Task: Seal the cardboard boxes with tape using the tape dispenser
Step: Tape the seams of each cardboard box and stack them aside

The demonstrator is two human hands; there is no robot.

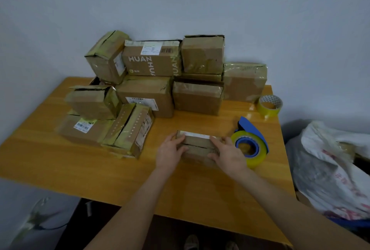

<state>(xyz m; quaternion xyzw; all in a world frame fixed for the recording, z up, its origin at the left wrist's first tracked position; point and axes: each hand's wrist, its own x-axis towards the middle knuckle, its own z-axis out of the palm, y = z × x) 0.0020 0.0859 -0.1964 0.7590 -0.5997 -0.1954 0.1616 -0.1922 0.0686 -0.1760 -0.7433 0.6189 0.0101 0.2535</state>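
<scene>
Your fingers (177, 140) are curling round a small cardboard box (197, 143) at the near middle of the wooden worktop (60, 161), your left hand (170, 150) gripping its left end and your right hand (228, 154) gripping its right end, thumb lying along the near side. The box is sitting flat on the worktop, a dark seam running lengthwise between its flaps and a pale strip showing along its far edge. The blue tape dispenser (250, 141), carrying a yellowish roll, is lying just to the right of your right hand, near the worktop's right edge. A spare roll of tape (270, 105) is standing at the far right corner. Taped boxes (148, 93) are piling up along the back and left of the worktop, stacked two high against the wall, one of them (152, 59) showing the letters HUAN. A white sack (328, 161) is slumping beside the worktop on the right.
</scene>
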